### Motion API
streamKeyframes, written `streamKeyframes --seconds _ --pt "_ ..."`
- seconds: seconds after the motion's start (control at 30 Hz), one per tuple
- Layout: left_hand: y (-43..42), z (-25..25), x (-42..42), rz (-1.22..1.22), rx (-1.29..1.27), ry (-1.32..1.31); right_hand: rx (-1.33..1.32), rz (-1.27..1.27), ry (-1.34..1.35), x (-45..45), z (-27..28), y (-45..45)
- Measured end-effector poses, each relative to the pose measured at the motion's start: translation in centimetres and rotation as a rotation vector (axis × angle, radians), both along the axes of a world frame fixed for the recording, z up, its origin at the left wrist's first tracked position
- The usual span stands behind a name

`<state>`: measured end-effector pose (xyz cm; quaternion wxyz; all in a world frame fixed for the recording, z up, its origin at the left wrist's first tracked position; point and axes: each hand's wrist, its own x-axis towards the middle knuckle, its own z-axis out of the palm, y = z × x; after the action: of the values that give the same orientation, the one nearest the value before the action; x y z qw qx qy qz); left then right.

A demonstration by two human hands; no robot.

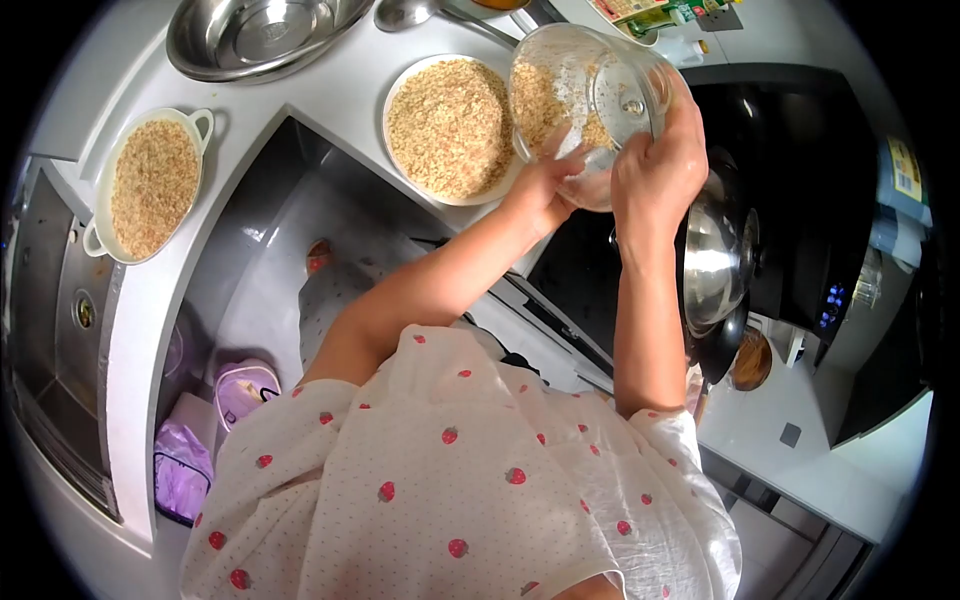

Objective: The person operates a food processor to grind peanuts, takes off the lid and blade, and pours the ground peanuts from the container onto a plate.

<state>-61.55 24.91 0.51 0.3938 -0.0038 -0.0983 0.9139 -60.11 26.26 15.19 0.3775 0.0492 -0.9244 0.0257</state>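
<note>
A clear glass bowl [625,85] is tilted over the counter, its mouth facing left, with pale brown crumbly grains [537,97] inside. My right hand [660,165] is closed on its right side. My left hand [548,188] grips the lower rim, its fingers partly seen through the glass. Just left of the bowl, a round white dish [388,135] is filled with similar grains [450,125]. Farther left stands an oval white dish with two handles [203,125], also full of these grains [155,185].
A steel basin [185,45] and a metal ladle [402,12] lie at the back of the counter. On the right, a lidded wok [712,262] stands on the black stove. A sink [55,350] is at far left, with a purple bag [182,465] below the counter.
</note>
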Motion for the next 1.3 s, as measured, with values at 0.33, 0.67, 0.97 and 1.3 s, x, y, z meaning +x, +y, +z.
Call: streamKeyframes --seconds 0.33,0.67,0.97,1.3 --pt "0.6 -3.0 -0.8 -0.046 0.056 -0.04 0.034 0.011 0.051 -0.8 -2.2 -0.3" --pt "0.4 -0.4 -1.6 -0.034 0.002 -0.027 0.018 0.04 0.067 -1.3 -1.0 0.1" --pt "0.6 -0.4 -1.1 0.033 0.054 0.097 0.051 0.081 0.071 -0.9 0.2 0.2" --pt "-0.9 1.1 -1.1 0.018 -0.104 0.074 -0.336 -0.026 -0.039 -1.8 1.3 3.3"
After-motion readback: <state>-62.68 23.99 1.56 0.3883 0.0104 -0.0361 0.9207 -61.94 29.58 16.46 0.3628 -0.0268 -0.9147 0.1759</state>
